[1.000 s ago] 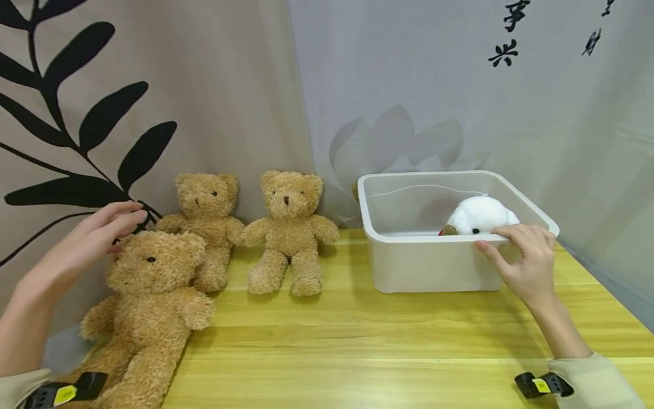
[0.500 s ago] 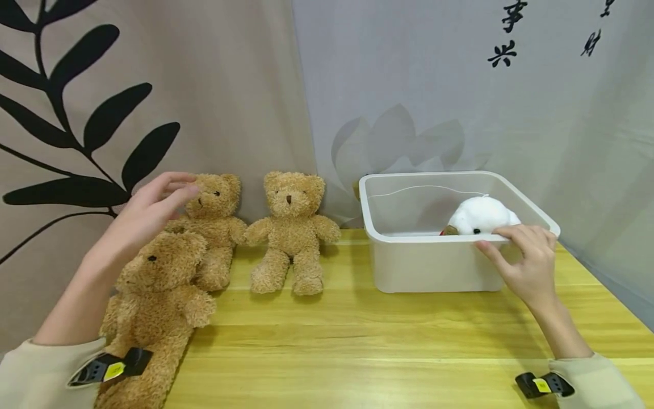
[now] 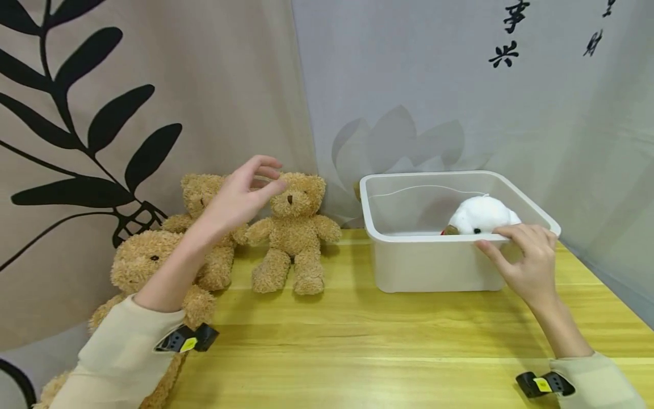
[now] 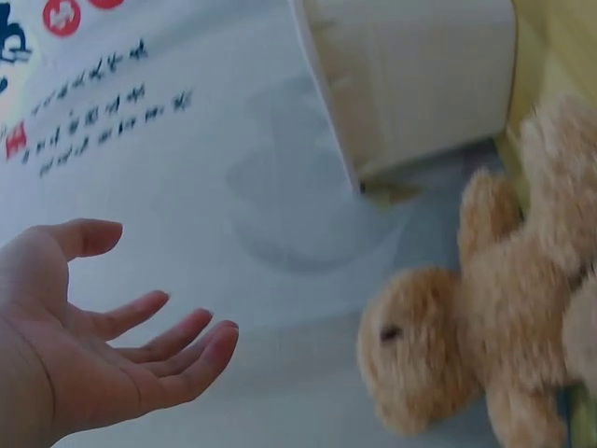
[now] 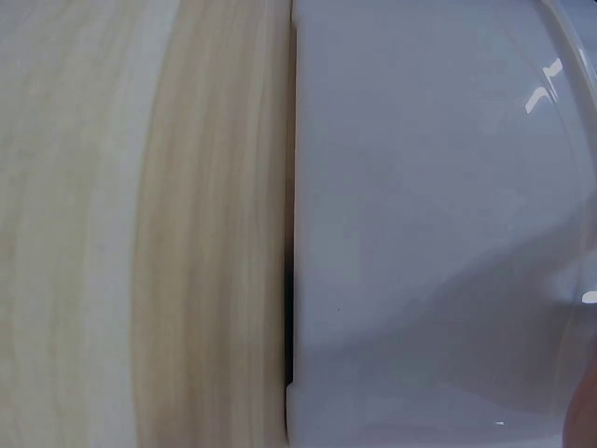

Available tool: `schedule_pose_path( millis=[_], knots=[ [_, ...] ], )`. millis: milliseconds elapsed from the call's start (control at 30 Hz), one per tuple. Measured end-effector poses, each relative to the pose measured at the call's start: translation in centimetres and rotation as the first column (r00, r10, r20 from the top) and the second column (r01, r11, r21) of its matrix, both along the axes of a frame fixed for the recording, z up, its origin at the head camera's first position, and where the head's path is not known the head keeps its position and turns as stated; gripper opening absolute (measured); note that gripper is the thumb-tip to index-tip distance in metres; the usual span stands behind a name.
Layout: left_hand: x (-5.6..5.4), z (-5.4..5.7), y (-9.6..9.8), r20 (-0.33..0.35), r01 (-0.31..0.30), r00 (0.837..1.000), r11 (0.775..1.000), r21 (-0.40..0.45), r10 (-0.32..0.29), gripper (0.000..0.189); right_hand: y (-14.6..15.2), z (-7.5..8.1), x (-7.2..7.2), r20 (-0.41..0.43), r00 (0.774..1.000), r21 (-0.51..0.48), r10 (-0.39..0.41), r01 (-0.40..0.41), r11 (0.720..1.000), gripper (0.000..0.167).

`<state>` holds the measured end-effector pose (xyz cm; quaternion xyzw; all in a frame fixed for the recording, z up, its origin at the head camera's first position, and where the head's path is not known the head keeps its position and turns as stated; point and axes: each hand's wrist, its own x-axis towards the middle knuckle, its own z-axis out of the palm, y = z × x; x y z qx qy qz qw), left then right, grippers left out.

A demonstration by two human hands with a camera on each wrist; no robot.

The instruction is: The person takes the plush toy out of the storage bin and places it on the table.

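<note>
My left hand [image 3: 240,193] hangs in the air with loosely bent fingers and nothing in them. It overlaps the head of the middle teddy bear [image 3: 291,236] in the head view; the left wrist view shows that bear [image 4: 504,317] apart from the hand. Another teddy bear [image 3: 217,270] sits behind my forearm, partly covered. A larger teddy bear [image 3: 135,255] leans at the front left, half hidden by my sleeve. At the right, my right hand [image 3: 528,264] grips the front rim of a white plastic bin [image 3: 434,264], thumb outside. A white plush toy [image 3: 480,215] lies inside, mostly hidden.
The wooden table [image 3: 327,346] extends in front of the bears and bin. Behind them hangs a cloth backdrop [image 3: 388,74] with dark leaves and writing. A thin white string [image 3: 434,186] runs along the bin's inner back wall.
My left hand has moved right, from above the large bear's head to near the middle bear's head. My right hand stays on the bin rim, and the bin has not moved.
</note>
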<state>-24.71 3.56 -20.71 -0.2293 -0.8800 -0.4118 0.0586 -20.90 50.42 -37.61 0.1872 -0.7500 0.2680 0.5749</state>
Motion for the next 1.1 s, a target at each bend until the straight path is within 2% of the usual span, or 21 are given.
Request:
schedule_pose_path(
  millis=[233, 367, 467, 667, 767, 933, 1100],
  knots=[
    [-1.1, -1.0, 5.8, -0.021, 0.118, 0.993, 0.992, 0.053, -0.117, 0.05, 0.2, -0.2, 0.1, 0.009, 1.0, 0.0, -0.008, 0.008, 1.0, 0.074],
    [-1.5, -1.9, 9.2, 0.009, 0.176, 0.984, 0.979, 0.101, -0.178, 0.048, 0.1, -0.2, 0.1, 0.006, 1.0, 0.0, -0.007, 0.007, 1.0, 0.073],
    [-1.5, -2.5, 11.7, 0.032, 0.219, 0.974, 0.965, 0.143, -0.226, 0.045, 0.1, -0.2, 0.1, 0.0, 1.0, 0.002, -0.002, 0.002, 1.0, 0.073],
    [-1.7, -3.7, 16.6, 0.061, 0.298, 0.948, 0.94, 0.166, -0.312, 0.045, -0.1, -0.1, 0.1, -0.007, 1.0, 0.0, 0.001, -0.001, 1.0, 0.073],
    [-1.8, -4.3, 18.9, 0.077, 0.319, 0.94, 0.935, 0.154, -0.333, 0.048, -0.1, -0.1, 0.1, -0.005, 1.0, 0.002, -0.001, 0.001, 1.0, 0.073],
    [-2.3, -5.2, 22.2, 0.096, 0.31, 0.943, 0.947, 0.082, -0.318, 0.051, 0.0, -0.1, 0.1, -0.004, 1.0, 0.002, -0.006, 0.006, 1.0, 0.073],
    [-2.8, -6.0, 25.1, 0.136, 0.303, 0.941, 0.95, 0.074, -0.31, 0.049, 0.0, -0.1, 0.1, -0.002, 1.0, 0.006, -0.011, 0.011, 1.0, 0.073]
  ],
)
